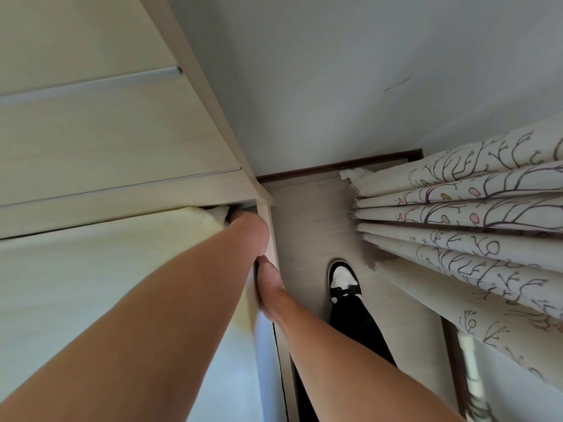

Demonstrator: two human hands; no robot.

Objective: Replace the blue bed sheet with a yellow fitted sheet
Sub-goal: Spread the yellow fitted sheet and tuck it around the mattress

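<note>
The pale yellow fitted sheet (pixel 91 269) covers the mattress up to the light wooden headboard (pixel 106 132). The left hand (pixel 248 226) reaches into the corner, fingers hidden, grip unclear. The right hand (pixel 269 287) grips the sheet's side edge beside the patterned curtain (pixel 472 214).

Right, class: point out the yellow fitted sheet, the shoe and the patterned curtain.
yellow fitted sheet (pixel 91 269): head view, on its flat top surface.
shoe (pixel 342 278): head view, on its white toe.
patterned curtain (pixel 457 190): head view, on a middle fold.
</note>
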